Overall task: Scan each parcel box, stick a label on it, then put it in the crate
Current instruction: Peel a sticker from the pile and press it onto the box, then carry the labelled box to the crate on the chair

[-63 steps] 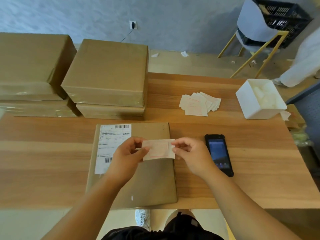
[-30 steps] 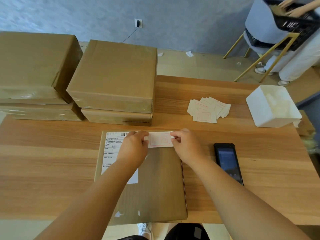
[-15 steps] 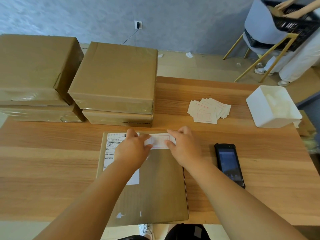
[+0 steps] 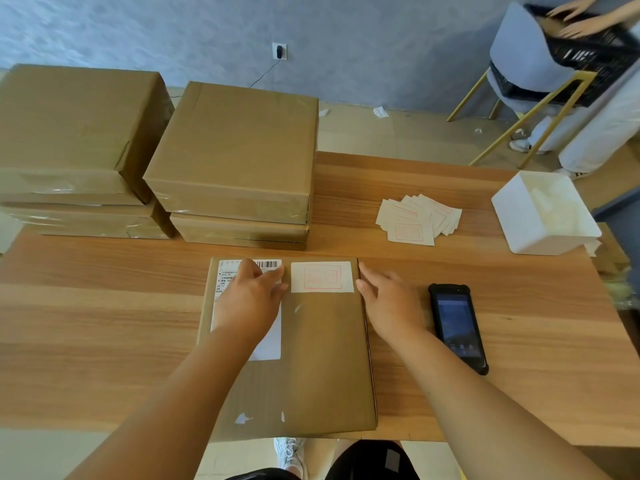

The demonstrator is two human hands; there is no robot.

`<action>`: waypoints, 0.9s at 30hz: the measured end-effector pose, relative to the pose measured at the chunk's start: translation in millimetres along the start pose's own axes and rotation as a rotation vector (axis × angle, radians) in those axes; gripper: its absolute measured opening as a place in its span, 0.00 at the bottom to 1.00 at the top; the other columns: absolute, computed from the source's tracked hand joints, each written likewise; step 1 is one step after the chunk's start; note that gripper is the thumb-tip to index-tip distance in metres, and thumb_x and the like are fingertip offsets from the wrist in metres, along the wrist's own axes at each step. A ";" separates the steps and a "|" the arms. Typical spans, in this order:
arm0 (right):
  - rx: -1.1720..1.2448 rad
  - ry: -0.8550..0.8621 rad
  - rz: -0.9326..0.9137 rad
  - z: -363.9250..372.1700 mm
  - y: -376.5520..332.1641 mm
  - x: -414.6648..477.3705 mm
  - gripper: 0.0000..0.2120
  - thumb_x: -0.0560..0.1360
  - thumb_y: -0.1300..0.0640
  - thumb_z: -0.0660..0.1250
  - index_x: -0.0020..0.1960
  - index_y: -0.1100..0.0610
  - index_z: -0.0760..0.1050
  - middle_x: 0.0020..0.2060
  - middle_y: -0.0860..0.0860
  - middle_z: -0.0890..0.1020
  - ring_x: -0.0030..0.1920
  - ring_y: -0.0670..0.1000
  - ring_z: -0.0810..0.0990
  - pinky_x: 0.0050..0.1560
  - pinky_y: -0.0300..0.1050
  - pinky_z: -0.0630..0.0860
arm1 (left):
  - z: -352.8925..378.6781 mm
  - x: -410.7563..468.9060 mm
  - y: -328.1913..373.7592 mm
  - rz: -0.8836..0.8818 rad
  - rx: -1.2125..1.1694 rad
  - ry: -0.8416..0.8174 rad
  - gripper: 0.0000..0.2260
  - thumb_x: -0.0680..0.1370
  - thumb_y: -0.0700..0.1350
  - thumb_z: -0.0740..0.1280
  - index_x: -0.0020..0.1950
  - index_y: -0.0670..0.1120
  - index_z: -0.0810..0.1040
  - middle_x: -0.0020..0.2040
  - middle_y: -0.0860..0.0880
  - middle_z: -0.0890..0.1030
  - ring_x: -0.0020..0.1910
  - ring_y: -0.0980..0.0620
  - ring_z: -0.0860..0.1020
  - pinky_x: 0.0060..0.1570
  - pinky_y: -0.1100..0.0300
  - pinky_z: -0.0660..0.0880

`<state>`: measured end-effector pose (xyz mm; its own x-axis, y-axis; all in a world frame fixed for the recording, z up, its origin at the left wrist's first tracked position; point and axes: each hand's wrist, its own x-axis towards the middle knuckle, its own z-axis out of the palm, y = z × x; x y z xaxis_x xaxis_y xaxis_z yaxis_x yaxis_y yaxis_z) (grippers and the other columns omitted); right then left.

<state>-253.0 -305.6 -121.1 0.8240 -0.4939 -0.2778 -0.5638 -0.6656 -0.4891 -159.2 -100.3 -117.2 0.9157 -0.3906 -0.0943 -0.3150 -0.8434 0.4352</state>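
Label [image 4: 322,277] flat between left hand [image 4: 251,296] and right hand [image 4: 389,303]

The one camera sits on the person's head and looks forward and steeply down through a wide-angle lens, from the near edge of the wooden table [image 4: 104,323]. The parcel box [image 4: 322,358] lies close below it; the grey wall [image 4: 381,46] stands far off at the top.
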 end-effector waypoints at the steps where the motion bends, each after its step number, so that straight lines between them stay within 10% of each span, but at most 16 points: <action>1: 0.032 0.001 0.015 -2.3 0.3 0.7 0.18 0.81 0.47 0.56 0.70 0.45 0.69 0.65 0.51 0.74 0.60 0.50 0.74 0.55 0.47 0.73 | -2.0 -1.2 -2.3 -0.015 -0.026 0.011 0.15 0.78 0.52 0.62 0.63 0.52 0.76 0.53 0.48 0.71 0.38 0.47 0.76 0.34 0.55 0.76; 12: 0.146 -0.263 0.177 1.3 -10.6 11.1 0.29 0.80 0.43 0.57 0.76 0.55 0.57 0.71 0.53 0.69 0.65 0.55 0.72 0.56 0.48 0.72 | -17.1 -20.3 -51.8 -0.411 -0.082 0.043 0.31 0.74 0.57 0.66 0.72 0.48 0.59 0.67 0.39 0.64 0.64 0.37 0.64 0.62 0.43 0.63; 18: 0.122 -0.334 0.164 2.2 -11.1 14.1 0.26 0.81 0.46 0.54 0.74 0.59 0.59 0.66 0.54 0.73 0.60 0.55 0.75 0.56 0.49 0.73 | -12.8 -28.3 -56.7 -0.490 -0.473 -0.077 0.10 0.76 0.53 0.64 0.52 0.48 0.72 0.44 0.52 0.79 0.44 0.50 0.79 0.36 0.57 0.74; 23: 0.367 -0.302 0.084 -8.9 -11.2 16.3 0.25 0.80 0.47 0.59 0.73 0.56 0.64 0.65 0.51 0.74 0.59 0.52 0.76 0.59 0.53 0.75 | -20.7 -51.4 -48.4 -0.518 -0.566 0.080 0.14 0.75 0.56 0.65 0.56 0.51 0.70 0.42 0.60 0.75 0.39 0.60 0.76 0.30 0.64 0.69; 27: 0.483 -0.279 -0.087 -24.4 -25.6 13.1 0.09 0.78 0.45 0.61 0.58 0.40 0.71 0.54 0.38 0.79 0.48 0.38 0.79 0.46 0.38 0.75 | -41.0 -78.5 -39.4 -0.556 -0.653 0.261 0.15 0.76 0.57 0.63 0.59 0.51 0.74 0.44 0.59 0.78 0.38 0.60 0.78 0.27 0.68 0.70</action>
<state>-229.1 -308.7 -92.0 0.8870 -0.2380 -0.3957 -0.4572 -0.3326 -0.8248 -208.5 -21.3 -90.2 0.9464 0.1754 -0.2711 0.3226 -0.4770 0.8176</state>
